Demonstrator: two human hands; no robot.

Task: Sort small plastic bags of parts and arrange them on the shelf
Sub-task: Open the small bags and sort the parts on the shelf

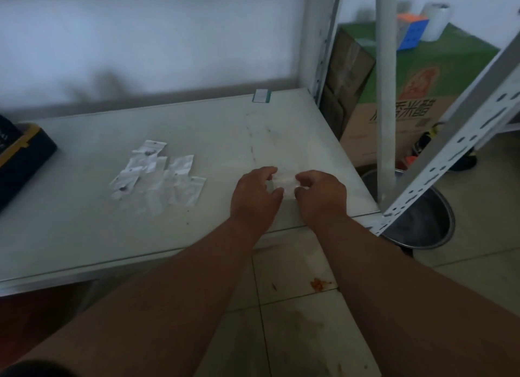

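At the far left edge a dark box with a yellow rim [19, 154] sits on the shelf [84, 236], a pale flat board. Right of it, near the middle, lies a loose pile of small plastic bags [157, 176], overlapping one another; a few show dark specks that are probably the parts inside.

Further right, near the shelf's front right corner, both hands work one clear bag [284, 181]. The left hand [254, 196] pinches its left edge with curled fingers and thumb, and the right hand [320, 196] pinches the right edge the same way, so the bag is stretched between them just above or on the board; the blur makes it hard to say which.

These bags look very light, thin and limp, with slick film that will slide on the smooth board and flutter if moved fast. The sensible hold is at an edge or the sealed top strip, not over the contents.

The board is smooth and faintly marked with dark scuffs. At its back edge lies a small green-edged card [261, 95]. White perforated uprights [455, 140] frame the right side, with a green carton [422, 75] and a metal bin [422, 221] on the tiled floor [295, 334] beyond.
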